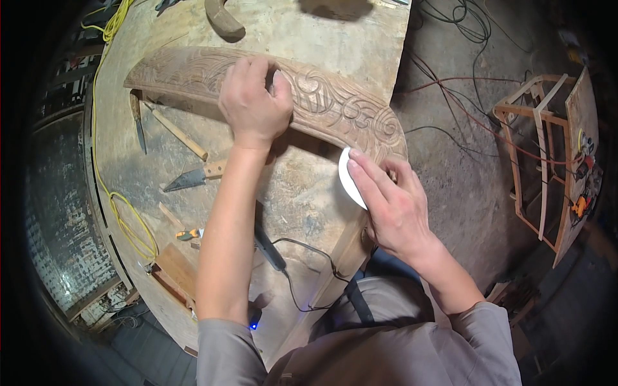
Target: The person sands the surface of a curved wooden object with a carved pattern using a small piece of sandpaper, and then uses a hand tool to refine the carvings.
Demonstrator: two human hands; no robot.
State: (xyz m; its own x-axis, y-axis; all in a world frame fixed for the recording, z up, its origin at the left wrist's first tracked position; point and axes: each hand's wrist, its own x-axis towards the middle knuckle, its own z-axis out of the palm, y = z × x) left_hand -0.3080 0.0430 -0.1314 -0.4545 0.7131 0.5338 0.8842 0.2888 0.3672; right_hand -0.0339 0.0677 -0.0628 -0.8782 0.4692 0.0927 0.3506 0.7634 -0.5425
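A long carved wooden board (322, 96) with scroll patterns lies across the far part of the table. My left hand (256, 106) is closed over its middle, fingers curled toward the far edge and thumb on the carved side; the fingertips are hidden. Close to the board's near right end, my right hand (396, 206) pinches a thin white disc (349, 180) with a rounded edge. Only part of the disc shows, and its kind is unclear. The right fingers lie along its upper side, and the thumb is mostly hidden.
On the table (302, 212) left of my forearm lie a wooden-handled blade (193, 177), a wooden stick (177, 134) and a slim knife (138, 122). A black corded tool (269, 248) rests nearer me. A curved wooden piece (224, 20) sits far off; a wooden frame (541, 148) stands right.
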